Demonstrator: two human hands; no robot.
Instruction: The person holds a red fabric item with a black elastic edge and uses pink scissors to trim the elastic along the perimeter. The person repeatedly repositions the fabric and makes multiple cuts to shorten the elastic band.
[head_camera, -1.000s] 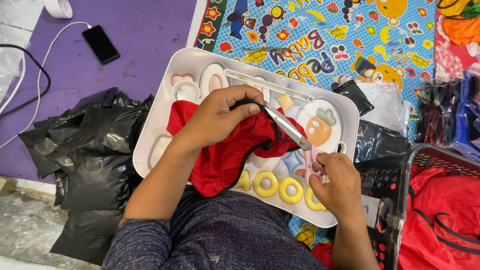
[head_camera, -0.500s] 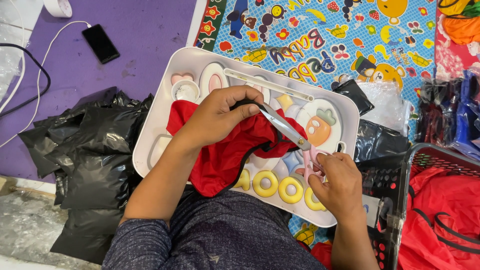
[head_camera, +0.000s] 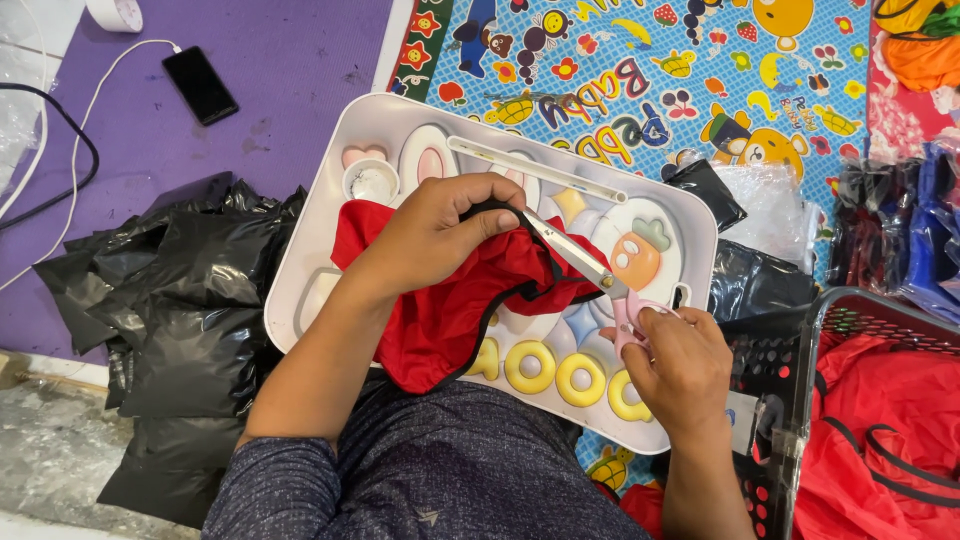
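Left hand (head_camera: 435, 235) is pinching the red garment (head_camera: 440, 310) taut on the white tray (head_camera: 330, 230); right hand (head_camera: 675, 365) is gripping pink-handled scissors (head_camera: 580, 262), blades meeting the black trim.

Bright, even light falls from above, and colours read vivid and saturated. Shadows are soft and short (faintest under the forearms). The white tray (head_camera: 330, 230) shows mild glare. Focus is sharp centrally; edges bend slightly outward.
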